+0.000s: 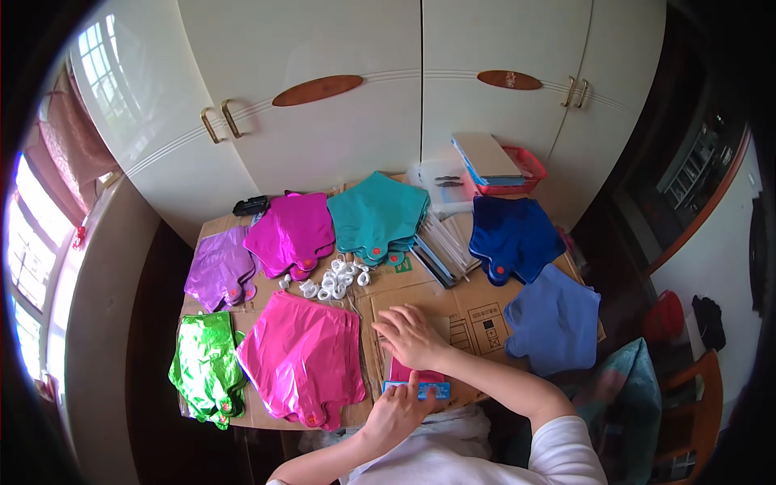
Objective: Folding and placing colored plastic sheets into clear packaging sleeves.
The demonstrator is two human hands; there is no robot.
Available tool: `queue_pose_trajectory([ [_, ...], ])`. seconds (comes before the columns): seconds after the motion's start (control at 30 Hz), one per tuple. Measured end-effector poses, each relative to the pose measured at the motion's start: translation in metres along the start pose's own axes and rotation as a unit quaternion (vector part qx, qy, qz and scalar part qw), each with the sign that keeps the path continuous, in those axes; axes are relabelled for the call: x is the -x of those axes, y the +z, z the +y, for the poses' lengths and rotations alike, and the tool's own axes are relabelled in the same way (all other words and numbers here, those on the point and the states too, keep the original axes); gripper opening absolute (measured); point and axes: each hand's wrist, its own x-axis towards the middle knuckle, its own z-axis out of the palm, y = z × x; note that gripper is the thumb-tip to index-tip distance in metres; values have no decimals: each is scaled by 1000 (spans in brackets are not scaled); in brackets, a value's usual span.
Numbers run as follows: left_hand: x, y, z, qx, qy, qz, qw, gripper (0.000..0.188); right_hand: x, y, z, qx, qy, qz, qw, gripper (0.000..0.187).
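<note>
A flat red packet (402,371) with a blue printed strip along its near edge lies at the table's front, close to my body. My left hand (394,414) grips the blue strip (442,390), its index finger stretched forward over the packet and its other fingers bent. My right hand (412,338) rests flat over the far part of the packet, fingers spread, hiding much of it. Left of my hands lies a stack of flat hot-pink star-shaped foil balloons (303,352). Beyond them sits a pile of white ribbon rolls (338,277).
Cardboard (380,303) covers the table. More flat foil balloons surround my hands: green (204,356), lilac (217,267), magenta (291,230), teal (378,214), navy (513,237) and pale blue (556,319). White sticks (447,245) lie mid-table; a red basket (529,168) stands behind.
</note>
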Motion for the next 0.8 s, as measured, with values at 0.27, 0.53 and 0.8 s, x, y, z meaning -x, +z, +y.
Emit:
queue_pose_trajectory([
  [0.27, -9, 25, 11, -136, 4, 73, 988, 19, 3, 0, 0, 0, -16, 21, 1000, 38],
  [0.53, -15, 27, 9, -136, 29, 21, 990, 18, -34, -44, 38, -53, -100, 113, 987, 34],
  [0.8, -22, 17, 12, -132, 32, 42, 990, 15, -94, -74, 317, 157, 147, 7, 977, 36],
])
